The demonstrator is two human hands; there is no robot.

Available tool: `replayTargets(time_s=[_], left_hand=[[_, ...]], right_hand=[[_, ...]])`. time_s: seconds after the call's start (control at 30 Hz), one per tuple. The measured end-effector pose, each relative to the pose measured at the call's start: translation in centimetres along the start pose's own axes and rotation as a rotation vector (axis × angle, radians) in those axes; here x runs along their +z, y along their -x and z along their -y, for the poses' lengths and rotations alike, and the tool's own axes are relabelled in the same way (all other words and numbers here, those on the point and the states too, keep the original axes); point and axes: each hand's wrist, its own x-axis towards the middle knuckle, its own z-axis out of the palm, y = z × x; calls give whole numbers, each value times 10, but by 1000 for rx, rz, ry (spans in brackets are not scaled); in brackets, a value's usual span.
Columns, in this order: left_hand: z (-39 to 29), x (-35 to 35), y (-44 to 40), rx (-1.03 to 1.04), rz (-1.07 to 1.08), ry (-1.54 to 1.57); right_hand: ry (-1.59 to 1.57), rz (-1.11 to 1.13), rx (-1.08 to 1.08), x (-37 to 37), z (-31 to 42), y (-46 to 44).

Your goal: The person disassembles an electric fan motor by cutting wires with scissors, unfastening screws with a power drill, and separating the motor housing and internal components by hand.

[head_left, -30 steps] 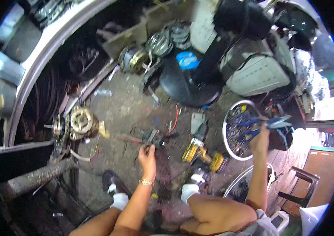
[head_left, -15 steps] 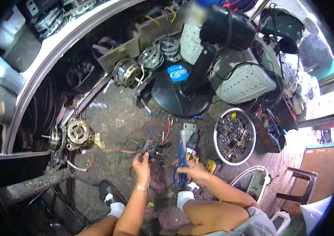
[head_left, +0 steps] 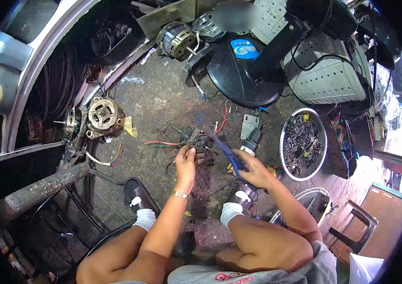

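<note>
My left hand (head_left: 185,163), a watch on its wrist, pinches a dark, greasy part with wires (head_left: 192,137) on the floor. Its exact kind is hard to make out. A red wire (head_left: 222,120) and other thin wires stick out around it. In my right hand (head_left: 257,171) is a pair of scissors (head_left: 235,160) with blue handles, its blades tilted up and left toward the wired part. Close behind the scissors lies a power drill (head_left: 253,138), partly covered by my right hand, beside a metal bracket (head_left: 249,124).
A round metal basin (head_left: 324,154) of small hardware stands at right. Electric motors (head_left: 104,115) sit at left, near a thick metal bar (head_left: 45,191). A black fan stand base (head_left: 224,78) is at the back. My shoes (head_left: 139,194) flank the work area.
My right hand has turned the scissors from pointing upward to pointing left, nearer the wired part. My left hand keeps its pinch. The view has shifted.
</note>
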Motion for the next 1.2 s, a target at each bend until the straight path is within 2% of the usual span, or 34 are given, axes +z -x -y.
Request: replayTargets(time_s=[0.03, 0.07, 0.17, 0.37, 0.43, 0.63, 1.2], left_hand=[[2, -1, 0, -1, -5, 2], [4, 0, -1, 18, -2, 10], [7, 0, 0, 35, 3, 47], [14, -4, -2, 88, -19, -6], [10, -5, -3, 68, -35, -152], [9, 0, -1, 43, -119, -144], [-2, -1, -2, 25, -47, -196]], right_hand=[[308, -51, -151, 0, 4, -1], [480, -155, -171, 6, -4, -4], [638, -205, -192, 16, 0, -12], [666, -225, -121, 37, -5, -33], [770, -203, -135, 36, -2, -34], [834, -179, -149, 43, -5, -38], [803, -240, -202, 46, -13, -39]])
